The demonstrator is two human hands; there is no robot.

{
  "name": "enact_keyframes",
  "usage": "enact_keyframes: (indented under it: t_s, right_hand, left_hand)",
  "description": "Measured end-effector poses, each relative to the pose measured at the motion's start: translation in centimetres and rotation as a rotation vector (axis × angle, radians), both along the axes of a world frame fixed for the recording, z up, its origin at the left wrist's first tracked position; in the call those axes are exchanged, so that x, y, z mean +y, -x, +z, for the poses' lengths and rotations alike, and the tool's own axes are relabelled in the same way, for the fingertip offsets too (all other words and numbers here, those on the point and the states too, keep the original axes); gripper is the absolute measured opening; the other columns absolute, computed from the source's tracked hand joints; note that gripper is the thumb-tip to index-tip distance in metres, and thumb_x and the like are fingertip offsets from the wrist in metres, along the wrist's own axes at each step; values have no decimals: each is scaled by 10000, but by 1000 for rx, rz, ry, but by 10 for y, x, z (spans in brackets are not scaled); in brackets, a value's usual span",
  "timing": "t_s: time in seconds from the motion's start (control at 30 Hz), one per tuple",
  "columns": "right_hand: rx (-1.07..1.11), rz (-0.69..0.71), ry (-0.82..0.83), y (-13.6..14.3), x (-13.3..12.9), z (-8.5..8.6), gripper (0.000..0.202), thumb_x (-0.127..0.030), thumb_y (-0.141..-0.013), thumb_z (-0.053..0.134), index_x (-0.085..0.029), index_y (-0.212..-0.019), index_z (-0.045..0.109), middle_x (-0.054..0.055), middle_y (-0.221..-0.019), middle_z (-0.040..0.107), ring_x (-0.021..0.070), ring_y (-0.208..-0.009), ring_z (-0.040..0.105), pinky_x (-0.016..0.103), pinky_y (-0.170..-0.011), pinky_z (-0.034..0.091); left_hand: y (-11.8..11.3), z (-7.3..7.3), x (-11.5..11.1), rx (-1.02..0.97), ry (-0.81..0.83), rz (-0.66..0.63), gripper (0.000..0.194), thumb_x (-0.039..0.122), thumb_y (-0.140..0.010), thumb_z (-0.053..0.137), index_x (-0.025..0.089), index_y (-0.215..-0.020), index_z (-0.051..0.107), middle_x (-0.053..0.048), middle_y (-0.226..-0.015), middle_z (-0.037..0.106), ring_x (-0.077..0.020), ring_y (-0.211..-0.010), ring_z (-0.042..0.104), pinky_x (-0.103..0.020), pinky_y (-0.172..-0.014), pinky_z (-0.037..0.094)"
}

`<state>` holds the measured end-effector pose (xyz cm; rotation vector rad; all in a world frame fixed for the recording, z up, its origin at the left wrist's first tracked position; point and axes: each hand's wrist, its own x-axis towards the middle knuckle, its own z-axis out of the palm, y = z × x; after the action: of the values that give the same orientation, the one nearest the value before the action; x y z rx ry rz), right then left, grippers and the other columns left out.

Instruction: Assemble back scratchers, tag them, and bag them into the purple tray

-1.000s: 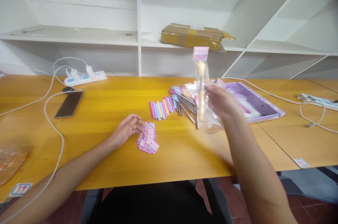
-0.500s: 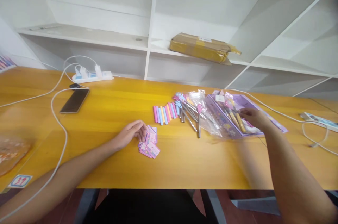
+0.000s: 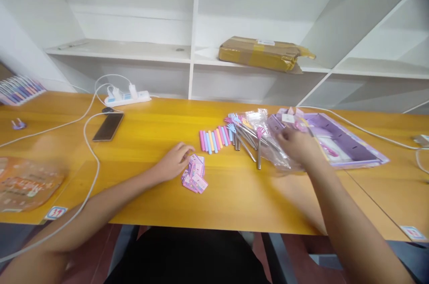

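My left hand [image 3: 174, 160] rests on the table with its fingers loosely bent and apart, at the edge of a small pile of pink and purple cards [image 3: 195, 174]. My right hand [image 3: 296, 144], smeared by motion, is closed over the left side of a purple tray-like box [image 3: 362, 152]. A thin yellowish rod [image 3: 317, 139] shows beside its fingers; the rest of the grip is hidden. Left of that hand lie silver back scratchers [image 3: 259, 150] with coloured hand-shaped ends, partly on clear plastic bags [image 3: 276, 156]. A row of pastel tubes [image 3: 214, 139] lies beside them.
A phone [image 3: 109, 127], white cables and a power strip [image 3: 128, 98] are at the back left. An orange patterned bag [image 3: 30, 184] lies at the far left. A taped cardboard box [image 3: 261, 54] sits on the shelf behind the table.
My right hand has moved left from inside the purple box, and the gold-toned rods that lay there no longer show in it. My left hand stays by the cards. The view has shifted right.
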<state>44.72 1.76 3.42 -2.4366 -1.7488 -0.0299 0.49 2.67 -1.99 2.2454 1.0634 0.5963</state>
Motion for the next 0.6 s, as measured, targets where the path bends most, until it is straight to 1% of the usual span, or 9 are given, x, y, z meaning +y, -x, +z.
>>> enact_keyframes:
  t_s: [0.07,0.13,0.2,0.3,0.37,0.47,0.6]
  right_hand:
    - [-20,73,174,25,1,-8,502,-545,-1013,418,-174,-888,732,179,-918,743,305,-865,689,372,-759,465]
    - [-38,98,242,41,3,-17,570,-612,-1007,408,-164,-912,747,202,-985,750,334,-935,711,404,-810,495]
    - [-47,88,276,47,7,-25,582,-628,-1000,421,-154,-973,756,219,-1055,745,350,-999,718,425,-846,513]
    - [-43,59,296,46,11,-31,585,-621,-1008,415,-144,-1017,753,223,-1081,740,340,-1025,721,418,-860,521]
    - [-28,56,285,43,12,-32,573,-598,-1024,397,-150,-991,752,214,-1065,745,328,-1022,719,398,-854,513]
    - [17,92,286,38,12,-33,500,-528,-1019,441,-160,-887,753,196,-994,756,301,-974,717,350,-810,489]
    - [58,109,283,37,15,-34,413,-459,-968,520,-176,-760,737,147,-846,745,252,-834,700,299,-714,443]
  left_hand:
    - [-9,4,9,99,-58,-20,424,257,-1021,437,254,-1422,576,-88,-1131,567,-240,-997,600,-411,-946,486]
    - [-19,7,22,175,-118,-41,469,327,-1050,415,296,-1506,520,-80,-1101,548,-247,-998,591,-418,-958,473]
    - [-28,8,35,215,-176,-56,471,374,-1068,393,303,-1515,521,-82,-1108,541,-250,-1015,587,-418,-977,460]
    - [-36,6,52,240,-249,-73,431,387,-1081,367,268,-1403,627,-91,-1120,550,-248,-1028,585,-411,-996,450]
    - [-38,4,58,252,-289,-67,414,376,-1087,351,235,-1298,678,-91,-1088,560,-243,-1024,587,-401,-1006,447]
    - [-40,4,62,275,-313,-43,380,360,-1089,350,206,-1202,679,-86,-1043,575,-233,-994,596,-383,-996,453]
    - [-48,4,63,301,-296,15,303,415,-1060,445,193,-1143,633,-104,-1074,618,-254,-1003,618,-389,-963,466]
